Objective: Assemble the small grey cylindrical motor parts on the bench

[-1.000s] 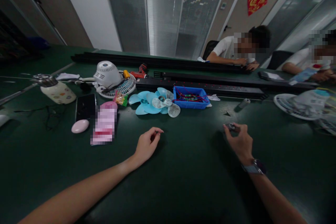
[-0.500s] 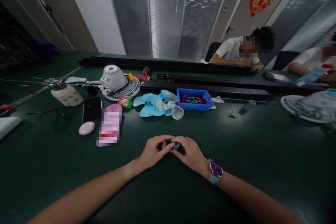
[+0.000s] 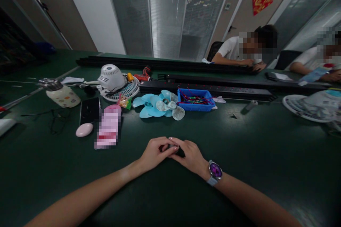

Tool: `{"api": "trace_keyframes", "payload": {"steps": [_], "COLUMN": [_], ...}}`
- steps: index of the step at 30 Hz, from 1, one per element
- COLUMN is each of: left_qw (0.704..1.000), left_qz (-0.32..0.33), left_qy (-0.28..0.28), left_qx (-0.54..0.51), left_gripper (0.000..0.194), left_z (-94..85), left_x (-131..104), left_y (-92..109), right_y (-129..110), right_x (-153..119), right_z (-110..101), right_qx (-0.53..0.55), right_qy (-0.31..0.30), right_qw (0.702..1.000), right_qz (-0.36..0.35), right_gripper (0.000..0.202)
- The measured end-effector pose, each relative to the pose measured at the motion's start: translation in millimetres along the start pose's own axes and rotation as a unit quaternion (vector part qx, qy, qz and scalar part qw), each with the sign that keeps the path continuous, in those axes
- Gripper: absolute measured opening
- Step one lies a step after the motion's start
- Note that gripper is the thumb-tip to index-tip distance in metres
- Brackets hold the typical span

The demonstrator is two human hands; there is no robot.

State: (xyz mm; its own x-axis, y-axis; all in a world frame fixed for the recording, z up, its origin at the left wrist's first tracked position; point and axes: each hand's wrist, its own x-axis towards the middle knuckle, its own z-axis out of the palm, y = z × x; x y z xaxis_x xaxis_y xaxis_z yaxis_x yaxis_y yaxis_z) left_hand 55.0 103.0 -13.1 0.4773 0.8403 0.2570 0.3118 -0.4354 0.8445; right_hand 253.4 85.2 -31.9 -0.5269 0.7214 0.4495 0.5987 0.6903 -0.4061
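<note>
Left hand: the left hand (image 3: 156,154) is curled, thumb and fingers closed around a small part (image 3: 173,145), over the middle of the table (image 3: 266,152).
Right hand: the right hand (image 3: 193,158), a watch (image 3: 215,171) on its wrist, grasps the same part from the other side; its fingertips meet the left hand's.
Small part: between the two hands, nearer the table's near side than its far edge; the fingers cover most of it, so its shape, and whether it is one piece or two, cannot be told.
Handwork so far: the part is in hand with both hands on it, so the handling looks under way; no finished result shows, and whether anything is joined or loosened is hidden.
Fan blades: blue fan blades (image 3: 149,108) and a clear blade (image 3: 170,105) lie loose beyond the hands, toward the far edge; neither hand touches them.
Blue bin: just right of the blades, the blue bin (image 3: 197,108) holds tangled wires (image 3: 195,99), also untouched.
Fan housings: one white housing (image 3: 111,78) sits on a grille (image 3: 131,90) toward the far left corner; another fan (image 3: 317,104) lies by the right edge.
Far edge: black bars (image 3: 207,90) run along it; a co-worker (image 3: 229,49) sits behind.
</note>
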Motion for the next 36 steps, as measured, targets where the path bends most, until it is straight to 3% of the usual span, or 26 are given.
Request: {"api": "trace_keyframes", "payload": {"steps": [3,6,8,17,25,30,36], "left_qw": [0.999,0.993,0.989,0.96,0.965,0.977,0.981], "left_qz": [0.002,-0.027,-0.049,-0.043,-0.034,-0.048,-0.084], "left_qy": [0.041,0.109,0.125,0.051,0.055,0.091,0.107], "left_qx": [0.018,0.033,0.063,0.271,0.255,0.185,0.135], "left_gripper": [0.019,0.021,0.021,0.02,0.022,0.025,0.03], "left_z": [-2.9,-4.4,-4.6,-2.3,-1.2,-1.9,-3.2], "left_x": [-1.0,-3.3,-4.5,-7.1,-8.0,-7.1,-6.7], "left_y": [0.7,-6.7,-14.0,-25.2,-26.8,-27.0,-20.3], "right_y": [-0.6,-1.2,-1.6,-1.9,-6.1,24.4,91.3], "right_x": [0.7,1.0,1.0,1.6,4.3,-8.3,-66.3], "right_z": [0.6,0.0,-0.4,-2.5,-8.3,-42.9,-109.0], "right_qx": [-0.003,-0.006,-0.008,-0.006,0.018,0.038,-0.144], "right_qy": [-0.001,-0.01,-0.013,-0.011,-0.016,0.088,0.178], "right_qw": [1.0,1.0,1.0,1.0,0.998,0.979,0.914], "right_qz": [0.008,0.021,0.025,0.022,0.053,0.18,0.334], "right_gripper": [0.063,0.067,0.068,0.066,0.061,0.061,0.07]}}
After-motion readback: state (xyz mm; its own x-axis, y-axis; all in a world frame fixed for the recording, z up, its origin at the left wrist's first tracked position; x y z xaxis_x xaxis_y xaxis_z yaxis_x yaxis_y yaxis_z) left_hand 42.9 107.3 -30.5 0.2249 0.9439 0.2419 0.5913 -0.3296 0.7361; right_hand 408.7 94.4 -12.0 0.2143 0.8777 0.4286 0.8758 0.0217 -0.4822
